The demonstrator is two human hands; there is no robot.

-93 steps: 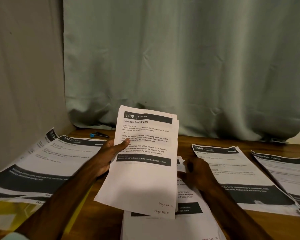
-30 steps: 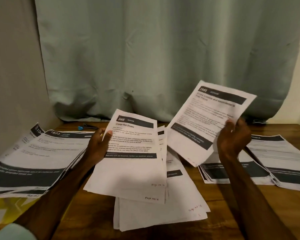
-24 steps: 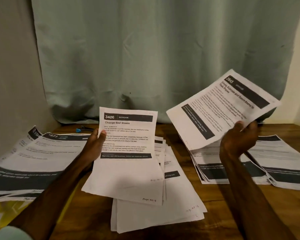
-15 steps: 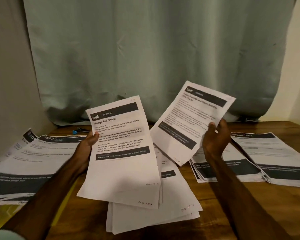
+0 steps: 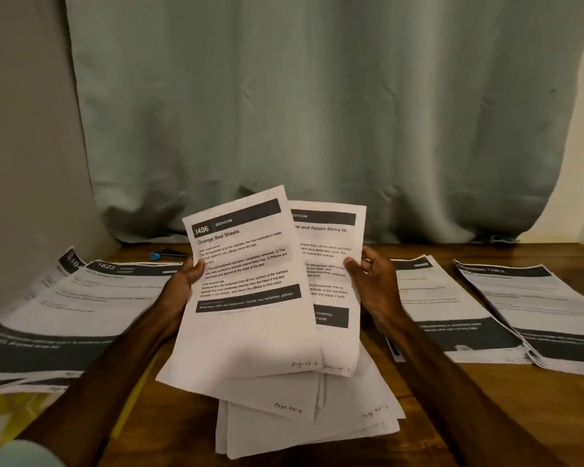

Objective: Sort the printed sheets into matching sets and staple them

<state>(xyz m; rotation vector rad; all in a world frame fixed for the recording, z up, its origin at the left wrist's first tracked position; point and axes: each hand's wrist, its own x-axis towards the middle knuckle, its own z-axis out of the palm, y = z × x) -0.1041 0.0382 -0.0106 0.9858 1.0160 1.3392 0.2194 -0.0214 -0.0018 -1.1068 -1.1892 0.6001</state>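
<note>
My left hand [image 5: 182, 288] grips a few printed sheets; the front one is the "3406 Change Bed Sheets" sheet [image 5: 246, 281], held up over the table's middle. Right behind it stands a second "Bedroom" sheet [image 5: 331, 264], and my right hand [image 5: 373, 284] holds its right edge between thumb and fingers. Under both lies a loose pile of sheets [image 5: 317, 419] with handwritten page numbers. Sorted stacks lie flat at the left [image 5: 91, 305], at the right [image 5: 452, 315] and at the far right [image 5: 526, 308].
A small dark tool with a blue end [image 5: 166, 254] lies at the back left of the wooden table [image 5: 486, 416]. A yellow folder [image 5: 11, 416] sticks out under the left stacks. A green curtain [image 5: 317, 112] hangs behind the table.
My right hand has brought its sheet from the right in behind the sheets in my left hand. The left hand has lifted and tilted its sheets slightly.
</note>
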